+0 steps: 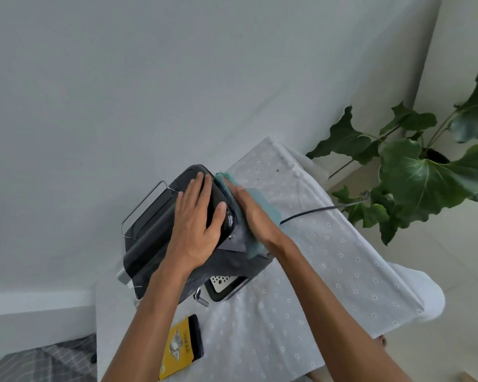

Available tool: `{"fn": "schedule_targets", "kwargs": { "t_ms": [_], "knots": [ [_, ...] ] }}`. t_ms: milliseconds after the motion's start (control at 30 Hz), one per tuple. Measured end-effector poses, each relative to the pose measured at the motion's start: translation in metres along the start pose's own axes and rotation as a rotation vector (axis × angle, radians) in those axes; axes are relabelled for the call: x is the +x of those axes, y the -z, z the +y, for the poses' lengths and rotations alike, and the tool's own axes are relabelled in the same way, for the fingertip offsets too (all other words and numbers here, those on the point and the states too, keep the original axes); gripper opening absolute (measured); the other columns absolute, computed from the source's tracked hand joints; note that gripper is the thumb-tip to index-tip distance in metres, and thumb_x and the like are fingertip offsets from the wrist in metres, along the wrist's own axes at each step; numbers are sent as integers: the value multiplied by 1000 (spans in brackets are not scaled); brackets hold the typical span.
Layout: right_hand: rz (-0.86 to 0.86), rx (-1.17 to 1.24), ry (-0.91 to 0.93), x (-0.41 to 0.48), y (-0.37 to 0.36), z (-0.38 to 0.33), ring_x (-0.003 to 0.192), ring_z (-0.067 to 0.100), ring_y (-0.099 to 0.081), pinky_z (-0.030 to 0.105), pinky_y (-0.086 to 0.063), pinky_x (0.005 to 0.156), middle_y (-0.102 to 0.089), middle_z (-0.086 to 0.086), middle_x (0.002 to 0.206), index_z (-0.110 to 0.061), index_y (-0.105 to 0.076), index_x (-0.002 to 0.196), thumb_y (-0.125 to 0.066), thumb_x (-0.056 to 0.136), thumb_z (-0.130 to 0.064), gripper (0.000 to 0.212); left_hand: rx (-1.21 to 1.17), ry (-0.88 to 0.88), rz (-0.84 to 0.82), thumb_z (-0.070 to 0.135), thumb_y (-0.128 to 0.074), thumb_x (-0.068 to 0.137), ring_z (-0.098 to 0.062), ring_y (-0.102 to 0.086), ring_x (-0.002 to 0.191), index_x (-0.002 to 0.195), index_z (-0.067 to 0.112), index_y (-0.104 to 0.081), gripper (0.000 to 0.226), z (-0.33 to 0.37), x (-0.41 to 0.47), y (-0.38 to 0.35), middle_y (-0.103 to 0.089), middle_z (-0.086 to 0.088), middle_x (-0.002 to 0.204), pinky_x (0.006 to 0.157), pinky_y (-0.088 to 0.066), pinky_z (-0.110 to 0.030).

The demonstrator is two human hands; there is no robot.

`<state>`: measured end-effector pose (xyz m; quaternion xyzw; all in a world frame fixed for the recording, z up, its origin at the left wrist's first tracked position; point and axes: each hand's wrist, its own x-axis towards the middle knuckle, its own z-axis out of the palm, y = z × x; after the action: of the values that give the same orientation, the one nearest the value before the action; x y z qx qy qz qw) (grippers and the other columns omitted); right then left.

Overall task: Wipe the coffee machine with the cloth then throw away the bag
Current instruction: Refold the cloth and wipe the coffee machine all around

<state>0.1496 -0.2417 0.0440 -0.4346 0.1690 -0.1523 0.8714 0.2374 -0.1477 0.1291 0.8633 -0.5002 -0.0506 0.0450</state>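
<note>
A black coffee machine (149,238) stands on a table covered with a white eyelet cloth (315,271). My left hand (199,216) lies flat on its glossy top, fingers spread, steadying it. My right hand (257,216) presses a light blue cloth (226,183) flat against the machine's right side; the cloth shows above and below the hand. A yellow and black bag (181,346) lies flat on the table near the front edge, under my left forearm, touched by neither hand.
The machine's dark power cord (307,212) runs right across the table toward a large-leaved green plant (414,172). A white wall rises behind the machine. A grey checked fabric (39,362) lies low at the bottom left.
</note>
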Motion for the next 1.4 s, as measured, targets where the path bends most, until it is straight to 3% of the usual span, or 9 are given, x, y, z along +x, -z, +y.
{"fn": "schedule_targets", "kwargs": {
  "t_ms": [300, 467, 667, 767, 867, 1100, 1233, 1333, 1400],
  "knots": [
    [209, -29, -178, -10, 26, 40, 129, 8, -54, 23, -37, 111, -61, -5, 136, -28, -55, 132, -37, 103, -56, 45, 3, -16, -1, 59, -17, 95, -2, 7, 149, 157, 18, -10, 74, 0, 0, 0, -2, 5, 165, 118, 13, -20],
    [54, 113, 12, -27, -1, 10, 128, -15, -47, 7, -38, 105, -57, -29, 136, -21, -46, 148, -22, 111, -27, 44, -13, -10, 16, 57, -20, 95, -3, 3, 149, 157, 16, -14, 74, -1, 0, -1, -7, 3, 165, 117, 13, -18],
    [-81, -106, -57, 73, 21, 13, 143, 6, -36, 29, -20, 123, -41, -11, 156, -31, -42, 151, -13, 106, -52, 57, -4, -14, 10, 57, -20, 96, -5, 2, 150, 157, 17, -13, 73, 1, 0, 1, -6, 3, 165, 116, 14, -17],
    [112, -179, -142, 68, 47, 52, 135, 11, -49, 37, -31, 119, -57, -14, 141, -46, -61, 129, -37, 89, -77, 56, 10, -16, 3, 59, -19, 96, -5, 4, 150, 157, 18, -10, 74, 0, -1, 1, -3, 4, 165, 117, 13, -19],
    [313, -103, -136, 19, 54, 79, 135, 11, -51, 19, -43, 107, -60, -13, 138, -38, -57, 136, -54, 95, -57, 45, 29, -17, 8, 61, -18, 95, -8, 3, 151, 157, 18, -10, 76, 0, 0, 0, -4, 3, 165, 119, 11, -23],
    [-28, -41, -26, 12, 15, 14, 136, -6, -43, 13, -31, 113, -48, -24, 145, -25, -40, 152, -18, 109, -45, 52, 38, -6, 14, 59, -19, 97, -10, 1, 151, 157, 15, -12, 75, 0, 1, -1, -7, 0, 165, 119, 11, -23],
    [-85, -115, -75, 77, 32, 31, 140, 4, -41, 31, -24, 121, -45, -18, 152, -36, -45, 148, -17, 101, -66, 63, 26, -1, 8, 60, -19, 96, -10, 0, 151, 157, 16, -13, 76, 1, 0, -1, -8, 0, 165, 120, 9, -25],
    [76, -216, -142, 86, 67, 76, 128, 10, -55, 41, -35, 118, -62, -12, 134, -47, -62, 127, -30, 83, -88, 68, 16, -3, 3, 63, -19, 95, -10, 0, 151, 157, 17, -13, 77, 0, 0, 0, -7, 1, 165, 122, 7, -28],
    [204, -223, -154, 61, 68, 79, 119, 3, -59, 32, -41, 111, -67, -18, 121, -51, -64, 118, -37, 94, -71, 42, 15, -6, -5, 65, -17, 95, -9, 2, 151, 157, 17, -12, 78, 0, -1, 0, -6, 2, 165, 122, 6, -30]
  ]
}}
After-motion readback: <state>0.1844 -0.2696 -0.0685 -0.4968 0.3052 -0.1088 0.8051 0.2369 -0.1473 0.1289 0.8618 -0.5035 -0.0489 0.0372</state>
